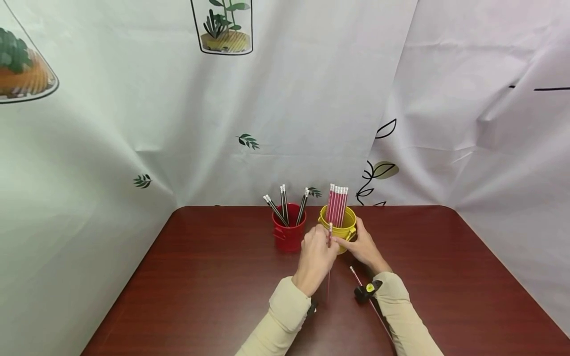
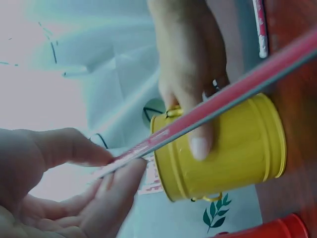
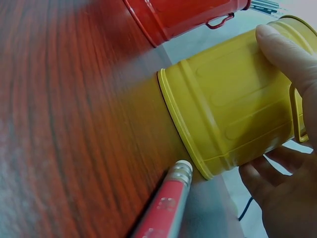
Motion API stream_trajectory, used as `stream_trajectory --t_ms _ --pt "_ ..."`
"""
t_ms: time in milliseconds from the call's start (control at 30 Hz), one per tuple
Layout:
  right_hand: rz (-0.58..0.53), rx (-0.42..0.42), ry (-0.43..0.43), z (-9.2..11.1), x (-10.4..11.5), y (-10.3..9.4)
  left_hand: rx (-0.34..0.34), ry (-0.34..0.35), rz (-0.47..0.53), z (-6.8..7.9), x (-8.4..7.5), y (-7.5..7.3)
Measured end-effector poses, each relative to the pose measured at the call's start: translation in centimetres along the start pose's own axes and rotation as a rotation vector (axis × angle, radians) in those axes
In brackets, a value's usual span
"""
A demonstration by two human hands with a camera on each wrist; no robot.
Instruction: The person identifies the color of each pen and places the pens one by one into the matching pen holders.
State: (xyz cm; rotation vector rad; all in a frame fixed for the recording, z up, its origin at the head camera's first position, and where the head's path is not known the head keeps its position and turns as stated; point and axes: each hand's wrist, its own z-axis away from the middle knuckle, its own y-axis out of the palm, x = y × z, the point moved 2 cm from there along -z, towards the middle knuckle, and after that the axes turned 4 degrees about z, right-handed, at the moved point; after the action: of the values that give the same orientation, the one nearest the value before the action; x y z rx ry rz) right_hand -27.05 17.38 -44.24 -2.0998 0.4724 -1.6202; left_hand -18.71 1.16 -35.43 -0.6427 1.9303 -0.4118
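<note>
Between thumb and fingertips my left hand (image 1: 317, 254) pinches a pink pencil (image 2: 218, 106) near its eraser end, the shaft hanging down in front of the yellow bucket (image 2: 233, 144). My right hand (image 1: 366, 247) grips that bucket's right side, its thumb (image 3: 282, 49) across the front wall. Several pink pencils (image 1: 337, 205) stand in the yellow bucket, eraser ends up. Another pink pencil (image 3: 163, 208) lies on the table, under the right wrist in the head view, its white eraser pointing toward the bucket's base.
A red bucket (image 1: 289, 242) with several black pencils (image 1: 284, 205) stands to the left of the yellow one. Both are near the far edge of the dark red-brown table (image 1: 200, 287). A white printed curtain (image 1: 285, 99) hangs behind.
</note>
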Motion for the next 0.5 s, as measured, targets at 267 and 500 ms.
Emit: stream_trajectory --t_ms 267,500 --pt "-0.001 0.002 0.020 0.04 -0.12 0.04 -0.170 0.166 0.087 -0.68 0.39 -0.46" --pt "0.006 0.005 0.035 -0.07 -0.20 0.05 -0.181 0.219 0.166 -0.84 0.90 -0.26"
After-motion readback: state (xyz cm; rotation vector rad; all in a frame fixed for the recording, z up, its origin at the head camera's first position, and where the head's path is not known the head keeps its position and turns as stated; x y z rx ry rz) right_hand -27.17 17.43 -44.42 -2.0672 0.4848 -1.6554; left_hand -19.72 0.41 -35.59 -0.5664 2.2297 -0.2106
